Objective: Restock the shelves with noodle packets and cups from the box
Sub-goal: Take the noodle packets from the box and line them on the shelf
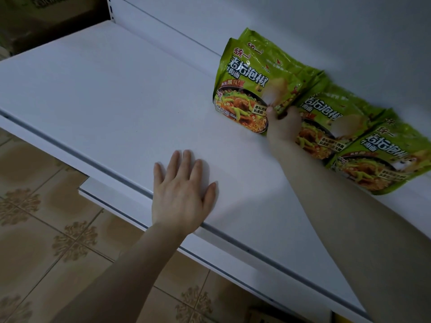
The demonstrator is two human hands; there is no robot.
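Now the right hand is reaching far over the white shelf to the green noodle packets, which are sitting at 2 o'clock in the view. They are leaning on the back wall in a row running down toward 4 o'clock, each one lying a bit over the next. That is likely so their pictures are facing out.

The right hand is pinching the bottom corner of the two end packets at the 10 o'clock end of the row. Its thumb is on the front and its other fingers are tucked out of sight. I think it is standing them up straight so they are not falling flat.

The left hand is lying flat near the shelf's front edge, at 7 o'clock from the packets, fingers straight and holding nothing. It is probably steadying the person during the long reach.

The tiled floor is showing below. A dim brown shape at 11 o'clock may be a box, but I cannot tell. The job is looking far from done, since only this short row is standing here.
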